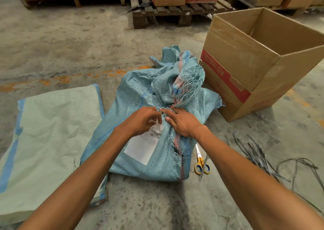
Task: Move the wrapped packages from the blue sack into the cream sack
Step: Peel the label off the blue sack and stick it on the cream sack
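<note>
Right now both hands meet at the tied neck of the blue sack (140, 93). The left hand (142, 120) has curled fingers that pinch at the knot of frayed threads. The right hand (181, 122) rests flat on the sack just beside it, its fingers straight and pressing the cloth down. The sack lies full and lumpy on the concrete floor (61, 42), with a white label (140, 149) on its side. The cream sack (50, 135) lies flat on the floor to the left, close beside it. Scissors (201, 161) with yellow and blue handles lie just right of the blue sack. An open cardboard box (259, 59) stands behind them, and loose dark straps (259, 158) lie on the right.
</note>
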Action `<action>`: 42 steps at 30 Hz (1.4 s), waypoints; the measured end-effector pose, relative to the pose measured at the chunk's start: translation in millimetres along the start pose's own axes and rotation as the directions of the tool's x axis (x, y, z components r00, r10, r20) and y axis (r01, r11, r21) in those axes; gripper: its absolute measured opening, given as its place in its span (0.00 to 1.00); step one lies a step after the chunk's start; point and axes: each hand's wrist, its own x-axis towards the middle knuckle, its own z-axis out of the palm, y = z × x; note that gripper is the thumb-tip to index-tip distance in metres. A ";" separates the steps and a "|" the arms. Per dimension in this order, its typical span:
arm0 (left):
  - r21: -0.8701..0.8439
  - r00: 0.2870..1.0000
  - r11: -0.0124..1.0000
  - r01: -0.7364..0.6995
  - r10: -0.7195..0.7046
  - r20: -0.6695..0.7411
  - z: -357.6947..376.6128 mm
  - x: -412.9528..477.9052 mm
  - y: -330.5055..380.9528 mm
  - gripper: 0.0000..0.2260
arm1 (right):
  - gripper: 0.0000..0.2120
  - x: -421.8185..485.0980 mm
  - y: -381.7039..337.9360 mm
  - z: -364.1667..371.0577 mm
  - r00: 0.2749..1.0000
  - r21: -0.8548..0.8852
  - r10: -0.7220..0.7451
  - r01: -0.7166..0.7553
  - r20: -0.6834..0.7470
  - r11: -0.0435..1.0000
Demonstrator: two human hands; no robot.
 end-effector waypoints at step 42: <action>0.108 0.991 0.986 0.126 -0.130 0.026 -35.8 4.6 13.6 0.16 | 0.38 6.0 1.9 5.1 0.998 -0.067 -0.009 0.005 -0.064 0.998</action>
